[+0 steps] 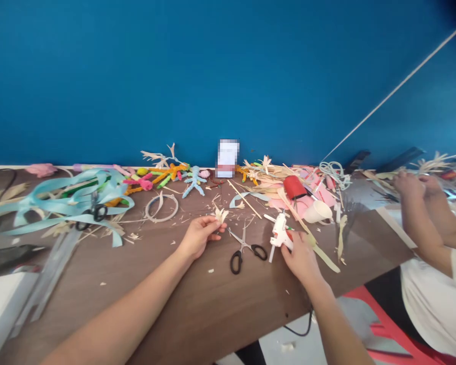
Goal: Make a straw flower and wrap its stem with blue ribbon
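Observation:
Between the fingertips of my left hand (202,235) is a small pale flower of dried husk strips (221,215), its petals pointing up. My right hand (302,256) is closed around the handle of a white hot glue gun (279,230), whose nozzle points left and a glue stick hangs below it. Black-handled scissors (243,246) lie on the table between my hands with their blades spread. Beyond my right hand a white cup (317,212) lies on its side near a red spool (294,187).
Light-blue ribbon (72,197) and pipe cleaners crowd the left back. A white ring (161,208) and husk scraps lie on the brown table (197,309). A phone-like screen (228,158) leans on the blue wall. At right, a co-worker's hands (412,185) work over husks.

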Tool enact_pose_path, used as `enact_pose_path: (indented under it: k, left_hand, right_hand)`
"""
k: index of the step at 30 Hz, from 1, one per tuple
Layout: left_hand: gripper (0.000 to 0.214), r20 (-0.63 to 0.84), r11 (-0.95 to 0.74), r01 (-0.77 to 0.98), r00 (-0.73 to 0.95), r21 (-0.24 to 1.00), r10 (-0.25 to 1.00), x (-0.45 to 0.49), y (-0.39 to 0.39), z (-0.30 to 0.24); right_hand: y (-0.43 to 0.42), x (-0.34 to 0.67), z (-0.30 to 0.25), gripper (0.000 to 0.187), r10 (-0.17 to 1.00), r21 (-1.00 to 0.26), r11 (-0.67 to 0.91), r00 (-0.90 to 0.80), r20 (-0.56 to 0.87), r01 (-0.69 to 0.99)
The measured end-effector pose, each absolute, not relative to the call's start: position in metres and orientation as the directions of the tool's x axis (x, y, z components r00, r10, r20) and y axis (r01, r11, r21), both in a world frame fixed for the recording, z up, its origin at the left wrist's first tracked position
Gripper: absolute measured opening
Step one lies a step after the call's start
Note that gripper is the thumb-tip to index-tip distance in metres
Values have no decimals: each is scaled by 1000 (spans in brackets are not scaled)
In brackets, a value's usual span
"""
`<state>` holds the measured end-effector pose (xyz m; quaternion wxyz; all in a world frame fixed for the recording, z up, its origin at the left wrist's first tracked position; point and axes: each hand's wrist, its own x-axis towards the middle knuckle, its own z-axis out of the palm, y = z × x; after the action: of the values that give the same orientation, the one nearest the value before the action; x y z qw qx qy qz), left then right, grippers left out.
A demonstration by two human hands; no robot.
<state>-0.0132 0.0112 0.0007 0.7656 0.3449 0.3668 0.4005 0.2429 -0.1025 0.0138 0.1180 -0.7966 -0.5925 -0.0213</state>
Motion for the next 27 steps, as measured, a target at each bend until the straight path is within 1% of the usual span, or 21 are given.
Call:
enact_pose_path:
  k: [4,6,7,8,9,11,12,15,18,22,24,27]
  left_hand:
    - [24,-262,428,-366,421,826,868,-13,11,-1]
    - [24,-256,420,-362,423,832,869,-12,12,-2]
    - [24,-256,419,-358,421,834,870,-12,12,-3]
    - [24,-256,416,-356,417,837,872,-12,12,-3]
    - [25,-253,411,-356,414,839,874,-12,12,-3]
    - [25,-240,398,-358,412,845,879,-12,11,-2]
    - [24,-231,390,-360,412,848,881,-12,11,-2]
    - [24,-205,363,-359,408,860,890,-12,10,-1]
    - [25,-196,351,-355,406,867,893,-12,10,1]
    - [27,-198,358,-351,417,865,887,-12,11,1]
    - [26,-193,357,-350,425,866,884,-11,11,1]
    - [25,-190,358,-352,431,865,882,-11,11,0]
  right_hand:
    - [-97,251,9,38,944,-171,-256,284,167,951]
    - [-94,239,14,38,929,-193,-236,280,244,952]
    - [-92,229,18,35,909,-224,-220,283,307,949]
    - [-89,216,22,30,888,-284,-173,274,368,943]
    - [-85,201,27,24,877,-372,-108,264,401,922]
    - [-75,169,34,16,913,-541,58,174,368,839]
    - [-69,154,36,15,934,-611,101,136,330,785]
    - [-48,124,37,11,955,-739,138,109,275,659]
    - [-32,114,31,10,966,-828,106,140,216,551]
    - [-21,115,22,9,982,-937,42,159,103,348]
    - [-20,116,18,8,987,-962,37,140,77,269]
    - [-20,115,14,8,991,-975,48,114,75,218]
